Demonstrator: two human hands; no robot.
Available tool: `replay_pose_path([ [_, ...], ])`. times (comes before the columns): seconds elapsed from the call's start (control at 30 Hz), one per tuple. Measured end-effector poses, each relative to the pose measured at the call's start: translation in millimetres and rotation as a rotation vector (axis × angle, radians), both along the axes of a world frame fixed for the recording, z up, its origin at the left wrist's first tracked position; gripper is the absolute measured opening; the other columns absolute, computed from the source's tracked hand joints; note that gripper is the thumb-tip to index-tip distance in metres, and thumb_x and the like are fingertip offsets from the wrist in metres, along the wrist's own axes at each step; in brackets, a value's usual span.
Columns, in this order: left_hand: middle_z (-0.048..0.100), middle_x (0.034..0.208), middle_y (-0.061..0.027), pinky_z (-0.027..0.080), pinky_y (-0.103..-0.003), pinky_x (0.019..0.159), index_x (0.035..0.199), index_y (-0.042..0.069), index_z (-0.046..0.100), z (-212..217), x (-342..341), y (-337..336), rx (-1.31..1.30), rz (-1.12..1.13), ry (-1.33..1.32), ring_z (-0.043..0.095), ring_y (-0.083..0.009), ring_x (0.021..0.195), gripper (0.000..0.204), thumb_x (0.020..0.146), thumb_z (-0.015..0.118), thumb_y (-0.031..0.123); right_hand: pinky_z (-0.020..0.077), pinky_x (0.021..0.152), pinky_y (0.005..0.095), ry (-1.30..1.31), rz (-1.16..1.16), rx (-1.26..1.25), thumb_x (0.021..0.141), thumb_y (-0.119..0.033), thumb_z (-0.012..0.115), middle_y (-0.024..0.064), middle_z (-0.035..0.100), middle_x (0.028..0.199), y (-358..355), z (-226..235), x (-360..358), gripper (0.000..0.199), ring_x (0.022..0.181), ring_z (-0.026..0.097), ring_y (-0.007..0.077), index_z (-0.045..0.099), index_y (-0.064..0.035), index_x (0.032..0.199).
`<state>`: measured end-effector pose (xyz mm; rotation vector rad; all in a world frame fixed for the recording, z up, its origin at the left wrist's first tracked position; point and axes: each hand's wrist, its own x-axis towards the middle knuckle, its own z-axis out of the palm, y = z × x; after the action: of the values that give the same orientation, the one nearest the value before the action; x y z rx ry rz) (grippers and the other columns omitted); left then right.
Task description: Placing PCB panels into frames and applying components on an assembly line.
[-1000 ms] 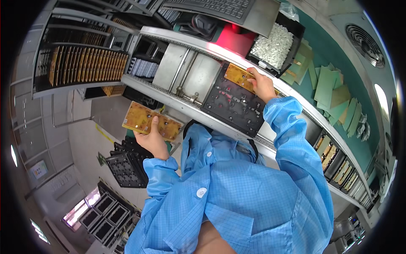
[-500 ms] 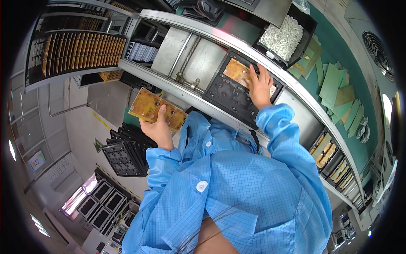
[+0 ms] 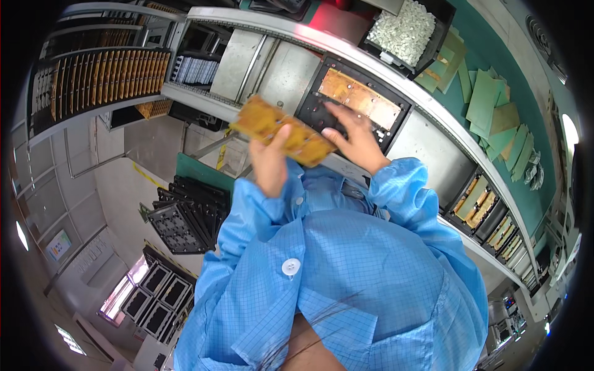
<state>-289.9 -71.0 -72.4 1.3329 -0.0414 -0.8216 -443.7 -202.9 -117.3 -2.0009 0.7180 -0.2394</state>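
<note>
I note the left hand (image 3: 270,166) with fingers clamped on a yellow circuit board (image 3: 281,130); the right hand (image 3: 354,137) lies spread on the black fixture (image 3: 317,102), gripping nothing.

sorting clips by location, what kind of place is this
Most likely an electronics assembly line: a conveyor carries a black fixture tray, a rack of yellow circuit boards stands nearby, and the left hand holds another board.

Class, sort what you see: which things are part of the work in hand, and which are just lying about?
In hand:
left hand holding a yellow circuit board
right hand on the black fixture with another board

Lying about:
bin of white parts
green boards
stacked black trays
</note>
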Motion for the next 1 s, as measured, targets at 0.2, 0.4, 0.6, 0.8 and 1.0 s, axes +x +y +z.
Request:
replay_pose_path([
  [0.2,0.051,0.125,-0.005,0.037,-0.028,0.099,0.136,0.006,0.035,-20,-32,-7,0.2,0.006,0.145,0.047,-0.015,0.115,0.054,0.094,0.066,0.02,0.0492,0.072,0.0407,0.053,-0.288,-0.088,0.089,-0.016,0.066,0.0156,0.061,0.086,-4,-8,-16,0.031,0.083,0.062,0.0309,0.061,-0.0075,0.119],
  [0.4,0.051,0.124,-0.0063,0.039,-0.036,0.095,0.132,0.01,0.043,-31,21,47,0.381,0.207,0.049,0.045,-0.018,0.115,0.045,0.093,0.06,0.024,0.0449,0.08,0.0421,0.207,-0.049,-0.402,0.086,-0.014,0.066,0.0128,0.063,0.086,-13,-61,-36,0.037,0.09,0.058,0.0315,0.059,-0.0111,0.122],
  [0.6,0.05,0.128,-0.0103,0.034,-0.039,0.101,0.127,0.01,0.049,-40,26,54,0.39,0.152,-0.058,0.045,-0.0207,0.119,0.038,0.094,0.059,0.025,0.0419,0.089,0.0438,0.344,-0.066,-0.376,0.086,-0.014,0.066,0.0118,0.06,0.113,9,-66,-36,0.055,0.105,0.053,0.0312,0.051,-0.014,0.138],
  [0.8,0.038,0.146,-0.0216,0.018,-0.056,0.115,0.135,0.004,0.048,-79,12,12,0.474,-0.506,-1.131,0.03,-0.0405,0.138,0.047,0.092,0.055,0.021,0.0225,0.111,0.0524,0.362,-0.232,-0.504,0.091,-0.021,0.061,0.0105,0.035,0.15,53,-60,-47,0.062,0.139,0.031,0.0326,0.038,-0.0209,0.149],
  [1.0,0.012,0.161,-0.0181,0.007,-0.06,0.117,0.155,0.019,0.026,-112,-16,-14,0.618,-0.973,-1.348,0.012,-0.0405,0.148,0.069,0.094,0.052,0.039,0.0067,0.118,0.0555,0.541,-0.148,-0.446,0.099,-0.028,0.046,0.0083,0.023,0.161,72,-68,-83,0.053,0.148,0.018,0.0316,0.036,-0.0264,0.151],
])
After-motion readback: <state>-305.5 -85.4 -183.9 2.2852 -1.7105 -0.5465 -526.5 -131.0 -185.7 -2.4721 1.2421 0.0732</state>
